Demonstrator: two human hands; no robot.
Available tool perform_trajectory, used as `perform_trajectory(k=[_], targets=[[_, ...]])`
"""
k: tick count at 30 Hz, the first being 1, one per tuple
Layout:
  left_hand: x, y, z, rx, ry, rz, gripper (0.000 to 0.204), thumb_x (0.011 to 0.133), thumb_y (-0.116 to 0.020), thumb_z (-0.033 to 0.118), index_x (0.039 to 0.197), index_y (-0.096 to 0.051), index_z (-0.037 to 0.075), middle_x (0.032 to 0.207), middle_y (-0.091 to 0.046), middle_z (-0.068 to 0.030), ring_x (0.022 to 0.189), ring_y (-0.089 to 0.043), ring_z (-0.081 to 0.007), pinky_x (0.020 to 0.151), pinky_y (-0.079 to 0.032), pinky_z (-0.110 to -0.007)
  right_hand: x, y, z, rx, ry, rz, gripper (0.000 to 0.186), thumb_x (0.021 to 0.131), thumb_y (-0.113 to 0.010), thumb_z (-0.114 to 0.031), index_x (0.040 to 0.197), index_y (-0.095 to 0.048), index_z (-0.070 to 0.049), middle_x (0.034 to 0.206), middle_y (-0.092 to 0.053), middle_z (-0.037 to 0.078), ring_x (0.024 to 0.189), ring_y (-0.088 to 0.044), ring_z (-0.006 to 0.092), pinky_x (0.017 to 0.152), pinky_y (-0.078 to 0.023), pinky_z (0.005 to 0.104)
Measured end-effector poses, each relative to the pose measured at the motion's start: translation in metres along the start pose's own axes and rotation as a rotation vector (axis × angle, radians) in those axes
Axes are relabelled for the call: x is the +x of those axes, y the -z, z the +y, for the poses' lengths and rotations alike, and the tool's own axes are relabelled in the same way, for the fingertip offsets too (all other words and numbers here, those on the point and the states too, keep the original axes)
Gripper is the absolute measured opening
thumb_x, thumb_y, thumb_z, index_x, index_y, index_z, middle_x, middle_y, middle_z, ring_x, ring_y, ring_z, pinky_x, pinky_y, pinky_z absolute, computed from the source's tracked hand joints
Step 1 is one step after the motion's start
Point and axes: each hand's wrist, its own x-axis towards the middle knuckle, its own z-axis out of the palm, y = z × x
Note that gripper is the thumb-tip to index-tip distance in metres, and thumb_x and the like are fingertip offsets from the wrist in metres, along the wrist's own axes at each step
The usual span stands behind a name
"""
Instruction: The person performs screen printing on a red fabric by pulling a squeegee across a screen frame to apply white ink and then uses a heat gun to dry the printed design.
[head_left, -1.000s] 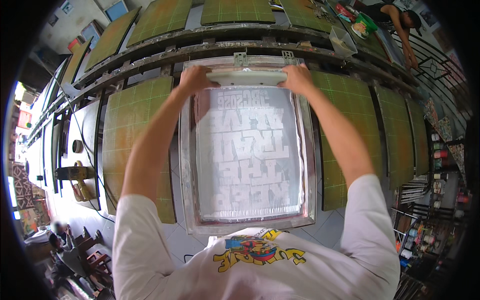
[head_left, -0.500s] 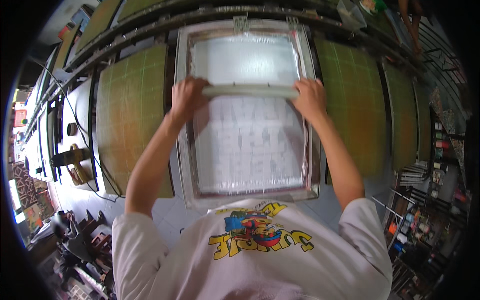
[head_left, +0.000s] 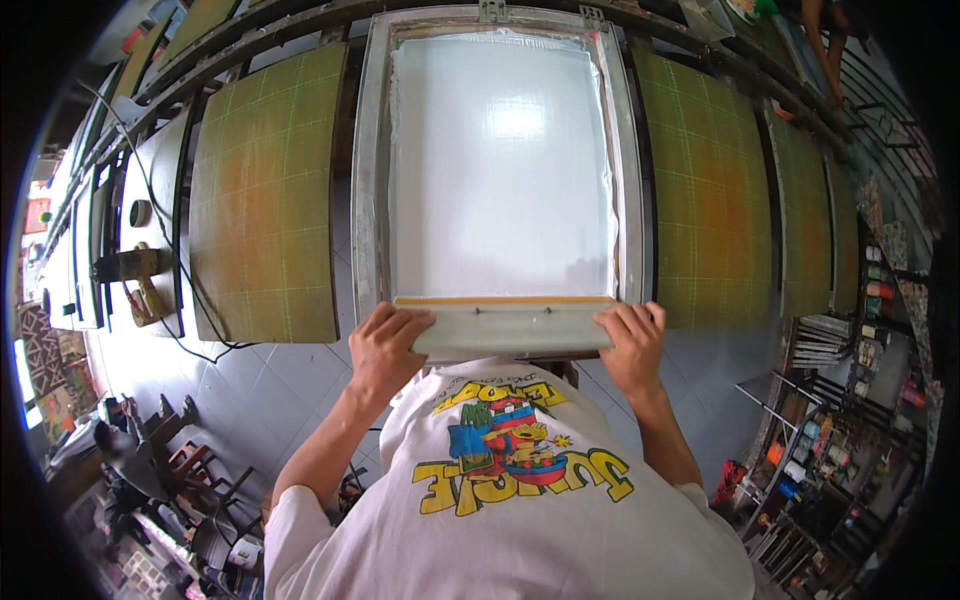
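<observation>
Left hand (head_left: 388, 345) and right hand (head_left: 634, 345), both curled firmly closed, grip opposite ends of a squeegee (head_left: 515, 332) at the near edge of a screen (head_left: 505, 200) (its surface glossy white).

The screen (head_left: 500, 200) looks glossy, its frame (head_left: 372, 180) scuffed metal, the squeegee (head_left: 515, 332) smooth.

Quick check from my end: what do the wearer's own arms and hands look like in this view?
The left hand and right hand are ungloved; both forearms are bare, with no watch or bracelet showing. The T-shirt is off-white with short, loose, plain-looking sleeves and a yellow, blue and red cartoon print.
</observation>
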Motion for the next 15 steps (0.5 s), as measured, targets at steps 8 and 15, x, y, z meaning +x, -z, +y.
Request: perform_trajectory(k=[8,15], targets=[[-0.032,-0.052,-0.021,0.104,-0.097,0.216,0.034,0.066,-0.083,0.015,0.1,-0.082,0.012,0.109,-0.08,-0.0001,0.082,-0.068,-0.0168,0.067,-0.055,-0.033,-0.024,-0.06,0.008,-0.033,0.062,0.247,0.01,0.086,-0.069,-0.008,0.094,-0.076,-0.009,0.093,-0.072,0.004,0.079,-0.064,0.0251,0.072,-0.046,0.0402],[0.06,0.004,-0.037,0.114,0.106,-0.151,0.036,0.063,-0.087,0.018,0.099,-0.081,0.016,0.093,-0.072,-0.0046,0.085,-0.07,-0.0252,0.071,-0.058,-0.04,0.068,0.005,0.028,0.032,0.091,-0.094,0.025,0.072,-0.073,0.0,0.094,-0.071,-0.01,0.093,-0.066,0.008,0.096,-0.064,0.0293,0.096,-0.044,0.0451]])
